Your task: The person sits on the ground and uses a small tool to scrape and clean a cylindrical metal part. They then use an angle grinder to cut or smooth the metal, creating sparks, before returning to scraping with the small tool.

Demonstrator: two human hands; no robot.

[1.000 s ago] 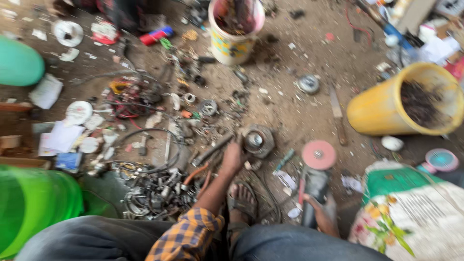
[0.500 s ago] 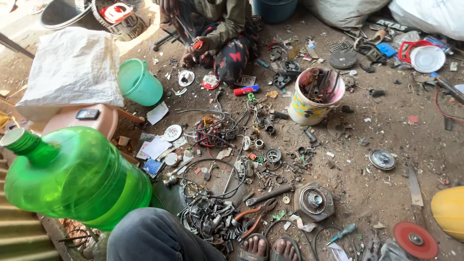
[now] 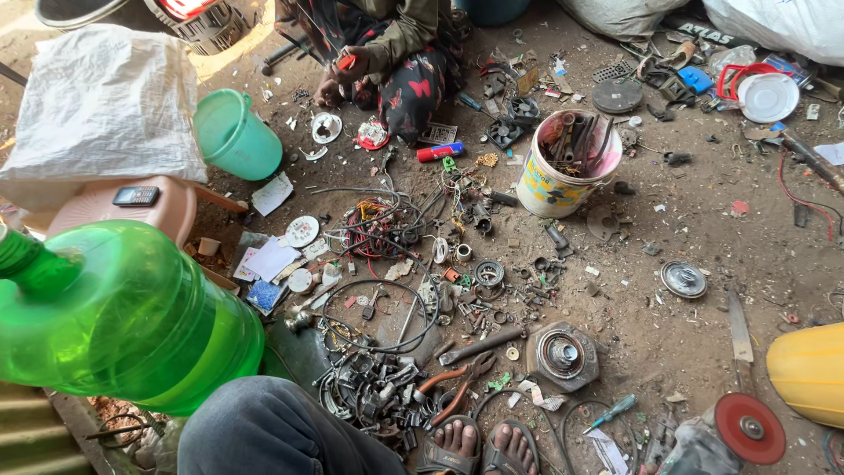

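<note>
Bare packed-dirt floor [image 3: 703,220] all around me, brown and dusty, strewn with small scrap. Daylight is even over most of it; a brighter sunlit patch lies at the top, left of the white-and-yellow bucket [image 3: 563,167] I take as landmark. Far left of the bucket: a pink plastic stool [image 3: 114,207] under a white sack [image 3: 97,97], with a teal bucket [image 3: 236,136] just beside it. Below the stool, a large green water bottle [image 3: 123,317]. Right of the bucket, upper corner, more white sacks [image 3: 774,26]. Corrugated sheet [image 3: 26,431] at my lower left.

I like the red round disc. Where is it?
In the head view, the flat red round disc lies on the dirt at bottom right, just below the yellow plastic tub.
</note>
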